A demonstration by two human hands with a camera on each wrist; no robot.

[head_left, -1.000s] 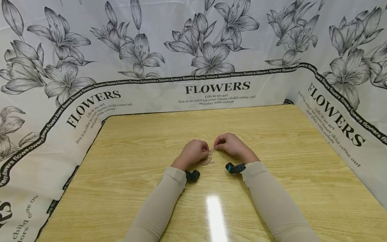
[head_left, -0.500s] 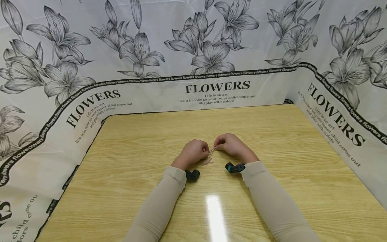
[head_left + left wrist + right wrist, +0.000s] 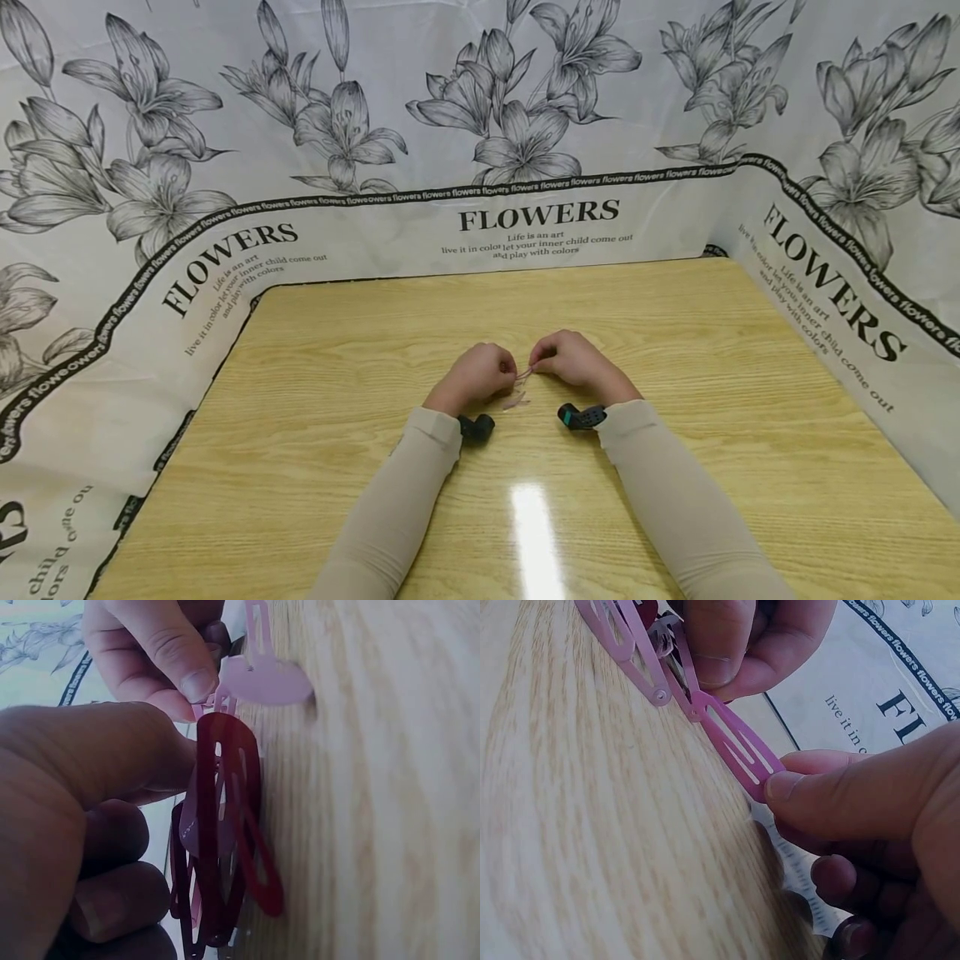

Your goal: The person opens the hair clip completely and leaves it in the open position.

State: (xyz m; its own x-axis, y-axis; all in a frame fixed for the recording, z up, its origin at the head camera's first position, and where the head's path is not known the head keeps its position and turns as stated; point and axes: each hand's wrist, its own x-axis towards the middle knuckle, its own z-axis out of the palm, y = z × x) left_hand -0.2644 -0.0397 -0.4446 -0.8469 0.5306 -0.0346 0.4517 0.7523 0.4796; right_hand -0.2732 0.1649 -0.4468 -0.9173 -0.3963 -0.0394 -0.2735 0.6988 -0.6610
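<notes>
In the head view my left hand [image 3: 474,375] and right hand [image 3: 576,358] meet over the middle of the table. Between thumb and index finger, the right hand pinches the wide end of a bright pink snap hair clip [image 3: 754,789]. Its narrow end meets another pink clip at the left fingertips. The left hand pinches a linked string of snap clips. Dark red clips [image 3: 208,780] hang below its fingers in the left wrist view. A light pink clip [image 3: 266,681] dangles beside them, close to the tabletop. The left fingers partly hide where the clips join.
A wood-grain table [image 3: 360,333] lies under both hands. White cloth [image 3: 390,242] with printed flowers and lettering walls its back and sides. A black wrist camera [image 3: 477,428] sits at the left cuff, another black camera [image 3: 581,417] at the right. Light glares on the near tabletop.
Both hands keep almost the same place and the same pinch; the left hand has shifted up very slightly.
</notes>
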